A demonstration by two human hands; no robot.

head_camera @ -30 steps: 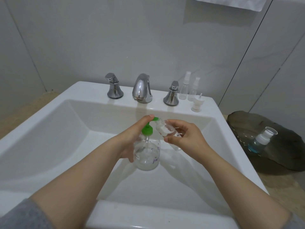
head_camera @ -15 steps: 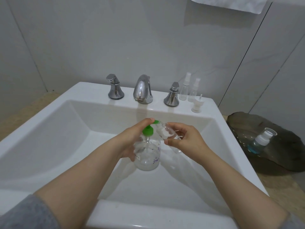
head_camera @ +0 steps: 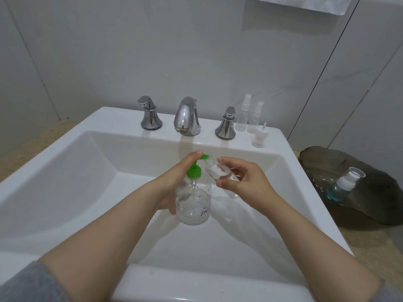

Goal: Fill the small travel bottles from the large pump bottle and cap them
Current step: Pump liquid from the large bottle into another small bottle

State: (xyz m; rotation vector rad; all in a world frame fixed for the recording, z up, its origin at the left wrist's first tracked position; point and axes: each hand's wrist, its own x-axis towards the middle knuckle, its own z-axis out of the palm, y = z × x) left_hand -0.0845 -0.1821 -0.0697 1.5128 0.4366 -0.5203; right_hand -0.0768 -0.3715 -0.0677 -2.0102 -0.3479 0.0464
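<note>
Clear plastic, green top: the large round pump bottle [head_camera: 194,203] sits over the basin of the white ceramic sink [head_camera: 196,286]. I can't tell if its base rests on the basin floor.

- Left grip [head_camera: 172,184]: clamped round the bottle's body from the left, one fingertip [head_camera: 198,152] on top of the green pump head [head_camera: 193,171].
- Right grip [head_camera: 246,184]: pinched round the small clear travel bottle [head_camera: 220,174]. The bottle is tilted, with its open mouth right at the nozzle tip. Whether they touch, I can't tell. There's something white and frothy inside near the neck.

Handling, my read:
- The travel bottle is light and thin-walled. If I squeeze hard it will dent and spit its contents back out. Best to hold it mid-body with the neck left free, and any soap on the plastic will make it slick.
- The pump bottle looks mostly empty, so it's light and will tip under each pump press. The body needs bracing while the finger pushes.
- The narrow mouth against the nozzle leaves little room for misalignment.

Also here:
- Two slim clear spray bottles [head_camera: 243,115], both capped, stand on the back ledge beside the right chrome tap handle [head_camera: 225,125].
- A loose white spray cap [head_camera: 259,137] stands just in front of them. It's probably the one for the bottle in my right grip.
- A blue-liquid bottle with a white cap [head_camera: 342,185] lies on a dark glass dish [head_camera: 375,210] on the desk, right of the sink.
</note>
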